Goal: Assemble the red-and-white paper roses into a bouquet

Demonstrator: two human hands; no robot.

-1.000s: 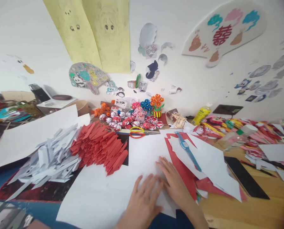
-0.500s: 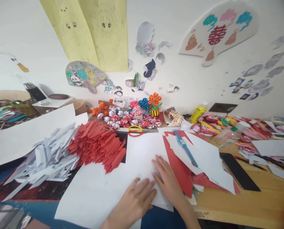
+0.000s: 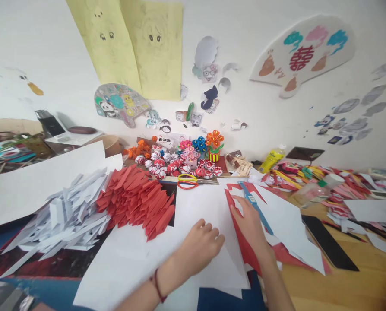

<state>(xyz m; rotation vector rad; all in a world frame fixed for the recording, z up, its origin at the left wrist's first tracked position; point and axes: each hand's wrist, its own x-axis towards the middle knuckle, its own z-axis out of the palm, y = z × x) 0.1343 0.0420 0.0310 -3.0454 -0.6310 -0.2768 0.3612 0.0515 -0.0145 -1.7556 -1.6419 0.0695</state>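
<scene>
Our left hand point(image 3: 202, 245) curls over the white sheet point(image 3: 201, 207). Beside it, our right hand point(image 3: 248, 218) partly hides red paper point(image 3: 245, 247); both grips look unclear.

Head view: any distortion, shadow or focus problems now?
Head view: wide-angle stretch toward the edges, dark upper-right corner; light looks diffuse, with a soft wall shadow beside the black flask; label on the yellow bottle too soft to read.
</scene>
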